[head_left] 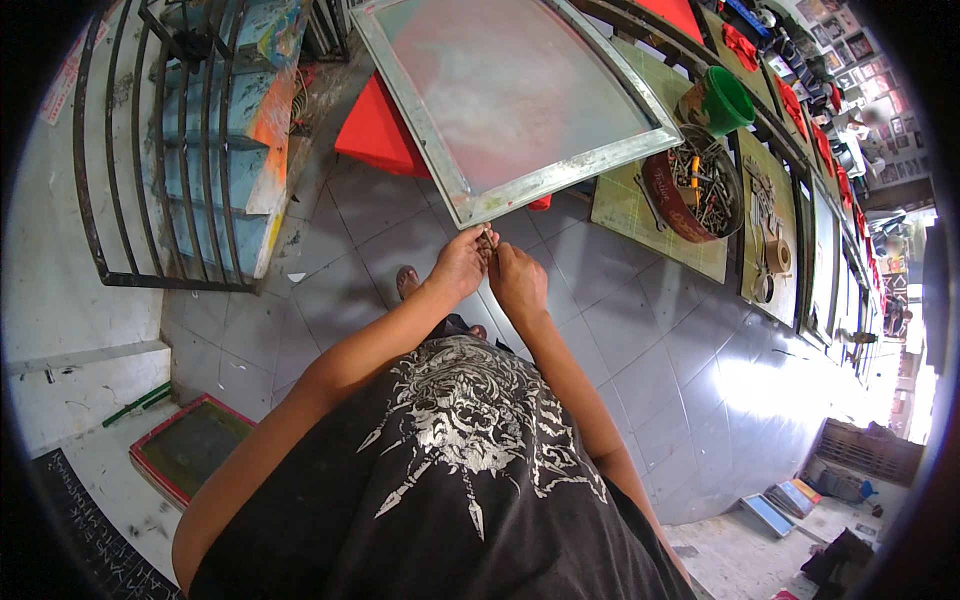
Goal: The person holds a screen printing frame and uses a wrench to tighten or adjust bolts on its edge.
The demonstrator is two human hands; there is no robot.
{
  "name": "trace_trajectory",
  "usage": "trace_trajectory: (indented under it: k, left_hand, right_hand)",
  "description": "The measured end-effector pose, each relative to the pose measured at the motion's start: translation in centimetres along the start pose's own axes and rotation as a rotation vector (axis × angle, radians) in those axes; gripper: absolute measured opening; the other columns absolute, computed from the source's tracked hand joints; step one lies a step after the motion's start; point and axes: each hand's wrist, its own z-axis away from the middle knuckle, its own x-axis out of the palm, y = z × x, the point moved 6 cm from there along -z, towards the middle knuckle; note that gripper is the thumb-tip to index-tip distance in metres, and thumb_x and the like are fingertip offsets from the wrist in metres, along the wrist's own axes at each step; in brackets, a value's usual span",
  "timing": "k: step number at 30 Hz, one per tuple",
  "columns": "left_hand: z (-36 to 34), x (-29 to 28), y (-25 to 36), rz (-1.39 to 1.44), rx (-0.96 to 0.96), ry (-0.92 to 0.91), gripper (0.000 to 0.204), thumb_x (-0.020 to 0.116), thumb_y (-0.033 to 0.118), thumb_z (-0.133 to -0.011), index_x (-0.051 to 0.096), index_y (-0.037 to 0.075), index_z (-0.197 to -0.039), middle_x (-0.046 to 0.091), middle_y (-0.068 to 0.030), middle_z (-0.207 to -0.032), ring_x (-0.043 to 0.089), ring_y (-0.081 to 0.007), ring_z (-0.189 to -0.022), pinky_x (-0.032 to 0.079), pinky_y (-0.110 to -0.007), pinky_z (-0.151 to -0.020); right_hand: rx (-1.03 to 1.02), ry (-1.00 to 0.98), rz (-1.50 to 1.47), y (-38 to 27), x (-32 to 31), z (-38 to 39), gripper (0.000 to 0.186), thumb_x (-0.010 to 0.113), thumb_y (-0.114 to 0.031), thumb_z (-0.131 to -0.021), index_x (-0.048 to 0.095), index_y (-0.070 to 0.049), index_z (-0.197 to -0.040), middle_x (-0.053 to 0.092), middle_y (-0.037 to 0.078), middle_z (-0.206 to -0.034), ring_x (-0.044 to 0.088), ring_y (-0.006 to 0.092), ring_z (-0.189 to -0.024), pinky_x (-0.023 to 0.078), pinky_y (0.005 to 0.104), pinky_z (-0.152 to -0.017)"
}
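Observation:
A large screen-printing frame (565, 178), with a pale metal border and cloudy reddish-grey mesh, lies ahead of me, its nearest corner pointing at my hands. Just below that corner, my left hand (462, 264) has its fingers closed in a pinch. Close beside it on the right, my right hand (519, 284) is closed too, knuckles up. Between the fingertips shows a small dark brownish piece (488, 240), too small to name. Whether it is joined to the frame's corner, I cannot tell. Red fabric (378, 130) shows under the frame's left side.
To the right, a long table (655, 245) bears a round red tin (672, 203) of metal hardware, an orange-handled tool (695, 170), a green bucket (705, 108) and a tape roll (778, 257). A barred metal rack (205, 170) stands left. Grey tiles (640, 350) cover the floor.

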Motion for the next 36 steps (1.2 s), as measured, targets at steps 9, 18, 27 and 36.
trace_trajectory:
  k: [9, 18, 27, 36]
  left_hand:
    - [-0.2, -0.4, -0.2, -0.024, 0.01, 0.059, 0.01, 0.059, 0.017, -0.089, 0.06, 0.008, -0.091, 0.063, -0.0035, -0.089, 0.059, -0.0151, -0.086, 0.048, -0.027, -0.078]
    - [0.3, 0.2, -0.1, -0.049, 0.058, 0.1, 0.011, 0.055, 0.019, -0.091, 0.057, 0.009, -0.095, 0.059, -0.0031, -0.089, 0.056, -0.0139, -0.084, 0.044, -0.025, -0.069]
    - [0.3, 0.4, -0.3, -0.035, 0.034, 0.105, 0.01, 0.055, 0.02, -0.091, 0.058, 0.011, -0.092, 0.059, -0.0007, -0.086, 0.055, -0.0132, -0.08, 0.042, -0.026, -0.067]
    - [0.3, 0.0, 0.0, -0.146, 0.049, 0.044, 0.013, 0.055, 0.024, -0.091, 0.062, 0.014, -0.095, 0.061, 0.0004, -0.086, 0.055, -0.0119, -0.08, 0.041, -0.026, -0.071]
  right_hand:
    - [0.151, -0.029, -0.264, 1.0, 1.0, -0.1, 0.024, 0.054, -0.021, -0.092, 0.056, -0.002, -0.077, 0.059, 0.021, -0.068, 0.058, 0.0416, -0.066, 0.045, 0.0479, -0.06]
    - [0.614, -0.209, -1.214, 2.5, 4.5, 0.8, 0.034, 0.047, -0.025, -0.098, 0.052, -0.006, -0.071, 0.042, -0.004, -0.057, 0.034, 0.0065, -0.048, 0.028, 0.0248, -0.046]
    - [0.794, -0.339, -1.693, 2.2, 6.1, 1.4, 0.033, 0.044, -0.03, -0.099, 0.049, -0.012, -0.071, 0.039, -0.006, -0.057, 0.03, 0.0066, -0.048, 0.025, 0.0236, -0.046]
    - [0.604, -0.231, -1.074, 3.3, 5.0, 0.8, 0.038, 0.047, -0.03, -0.098, 0.054, 0.0, -0.076, 0.052, 0.005, -0.06, 0.047, 0.0174, -0.052, 0.037, 0.0316, -0.051]
